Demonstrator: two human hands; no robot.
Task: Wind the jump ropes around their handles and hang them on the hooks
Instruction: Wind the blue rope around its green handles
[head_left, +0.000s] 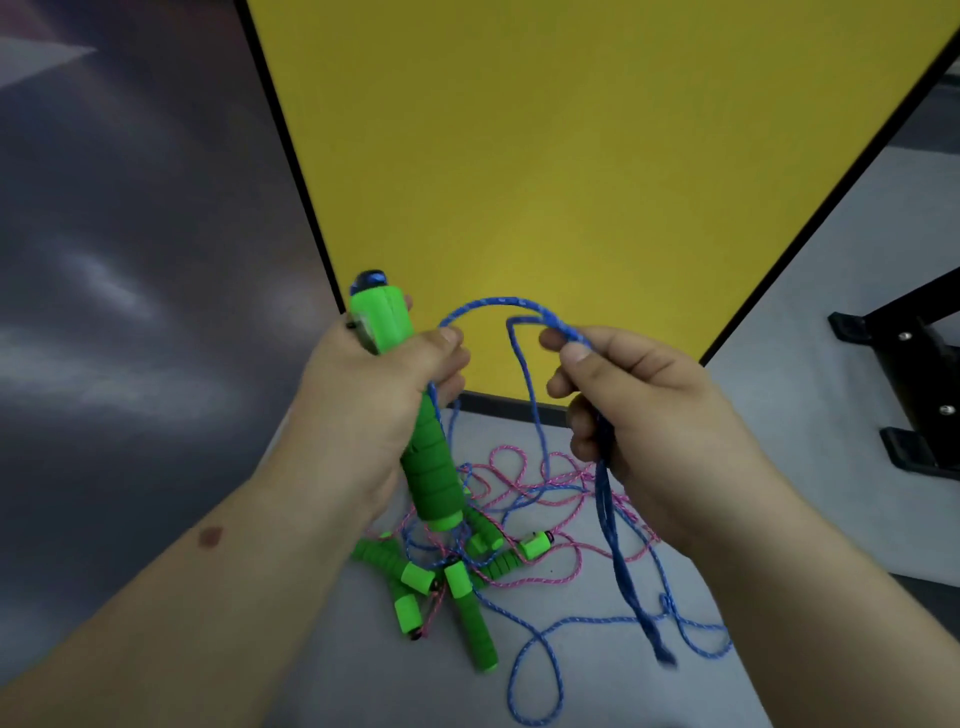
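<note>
My left hand (374, 395) grips a green jump rope handle (431, 467) held upright, its blue cap at the top. A blue rope (488, 304) arcs from that handle across to my right hand (639, 410), which pinches several strands that hang down toward the floor. On the grey floor below lies a tangled pile of pink rope (524, 483) and blue rope with several green handles (467, 603). No hooks are in view.
A yellow panel (571, 156) with a black edge stands straight ahead. A dark glossy wall (130, 260) fills the left. A black metal stand foot (914, 395) sits on the grey floor (810, 312) at the right.
</note>
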